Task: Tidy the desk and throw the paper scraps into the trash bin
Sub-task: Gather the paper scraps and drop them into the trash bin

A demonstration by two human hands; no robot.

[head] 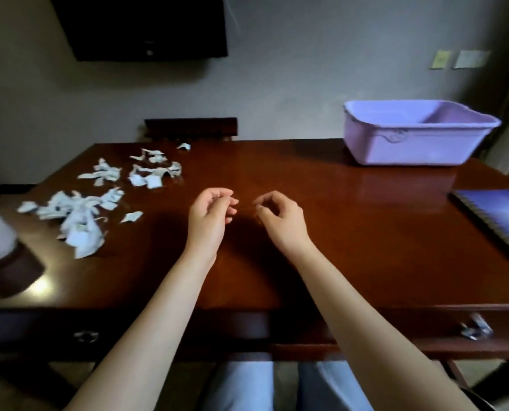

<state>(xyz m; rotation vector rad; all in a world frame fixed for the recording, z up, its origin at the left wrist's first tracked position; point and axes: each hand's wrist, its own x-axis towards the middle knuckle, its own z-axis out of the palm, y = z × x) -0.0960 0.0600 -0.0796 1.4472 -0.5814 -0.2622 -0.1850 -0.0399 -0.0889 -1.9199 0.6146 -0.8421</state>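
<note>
Grips of left hand [208,216] and right hand [280,221] curled at centre, contents indiscernible; scraps [78,216] centre-left on bench [336,238], bin [410,146] upper right.

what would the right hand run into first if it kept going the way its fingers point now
Its curled fingers point left, so the right hand would most likely meet the left hand first, which faces it across a small gap. Depth is hard to judge from one view.

Glossy dark wood desk [321,232]; torn white paper scraps [81,221]; smooth lilac plastic bin [410,146]; shiny metal drawer pull [475,330].
</note>
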